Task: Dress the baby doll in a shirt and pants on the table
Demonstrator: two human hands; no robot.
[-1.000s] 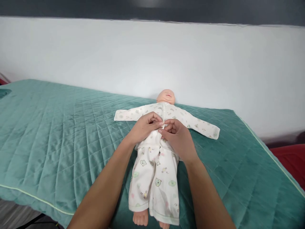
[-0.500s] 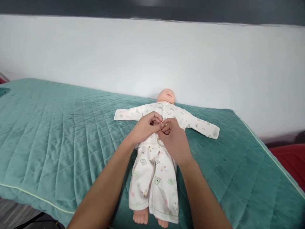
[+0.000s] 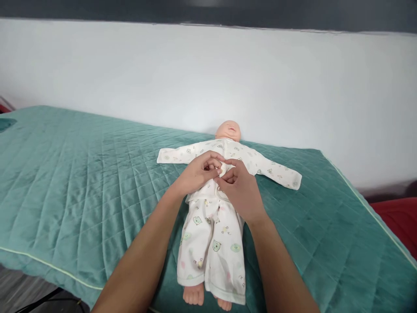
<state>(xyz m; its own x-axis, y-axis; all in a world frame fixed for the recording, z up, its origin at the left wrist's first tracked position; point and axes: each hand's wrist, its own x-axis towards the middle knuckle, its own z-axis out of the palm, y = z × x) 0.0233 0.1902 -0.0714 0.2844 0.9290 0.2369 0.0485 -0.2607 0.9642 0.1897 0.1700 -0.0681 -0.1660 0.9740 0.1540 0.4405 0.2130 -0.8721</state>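
Observation:
A baby doll (image 3: pixel 228 130) lies on its back, its head toward the wall and its feet toward me. It wears a white printed shirt (image 3: pixel 239 150) with long sleeves spread to both sides, and matching trousers (image 3: pixel 213 243). At the middle of the shirt's front, my left hand (image 3: pixel 202 173) pinches the cloth near the front opening. My right hand (image 3: pixel 240 187) grips the other side of it, the fingertips of both hands almost meeting. A small fold of white cloth shows between them. Whether a button or snap is there, I cannot make out.
A green quilted cover (image 3: pixel 81 187) with a pale piped edge lies under the doll. Behind stands a white wall (image 3: pixel 130 74) with a dark band on top. A red chair (image 3: pixel 395 221) is at the right edge, and black cables (image 3: pixel 48 300) are at lower left.
My fingertips have shifted slightly on the shirt front, and a folded bit of cloth now shows between them. The doll lies as before; the view has moved a little.

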